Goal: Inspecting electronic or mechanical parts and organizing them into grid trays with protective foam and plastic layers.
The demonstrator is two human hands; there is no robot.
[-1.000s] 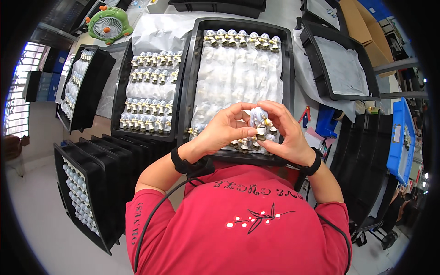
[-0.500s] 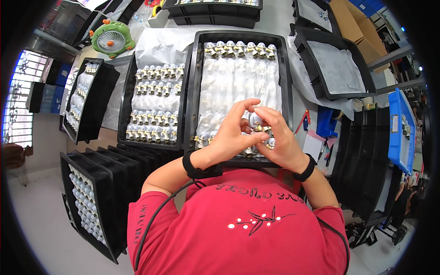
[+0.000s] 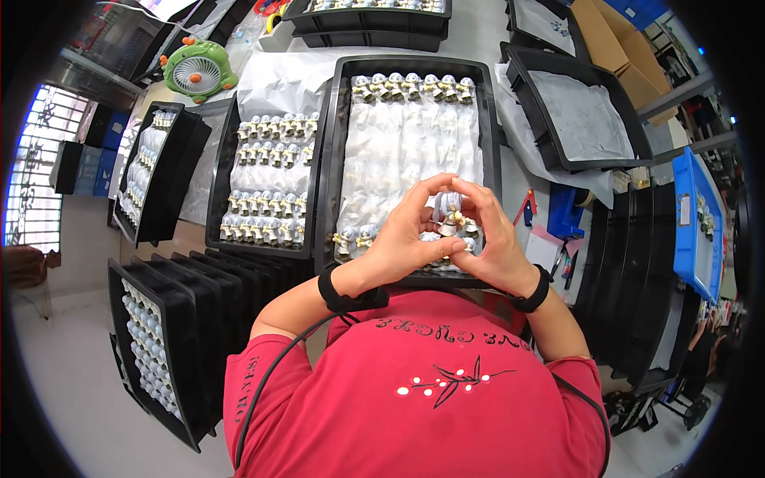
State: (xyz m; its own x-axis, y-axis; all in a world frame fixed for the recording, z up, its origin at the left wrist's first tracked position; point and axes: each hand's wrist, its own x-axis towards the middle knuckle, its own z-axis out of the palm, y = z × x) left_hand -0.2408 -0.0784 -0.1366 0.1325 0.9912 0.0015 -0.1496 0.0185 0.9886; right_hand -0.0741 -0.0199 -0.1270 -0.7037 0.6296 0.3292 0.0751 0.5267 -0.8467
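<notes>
A small figurine (image 3: 449,213) with a pale grey-blue head and a white and gold body is held upright between my two hands. My left hand (image 3: 406,235) grips it from the left, thumb at its base and forefinger near its head. From the other side my right hand (image 3: 496,239) closes round it, forefinger at the top and thumb low. Both hands are above the near part of a black tray (image 3: 340,119) lined with white wrapping. Figurines of the same kind (image 3: 413,86) stand in a row at its far end; others (image 3: 355,238) sit at its near end, partly hidden by my hands.
To the left, another black tray (image 3: 215,199) carries several rows of figurines. A green fan (image 3: 195,70) stands at the back left. Black trays (image 3: 199,319) are stacked at the lower left. On the right are a paper-lined tray (image 3: 578,111), red-handled pliers (image 3: 529,203) and a blue tray (image 3: 684,239).
The figurine has been turned between my fingers, so more of its body shows now. My hands stay at nearly the same place, and the view has shifted slightly.
</notes>
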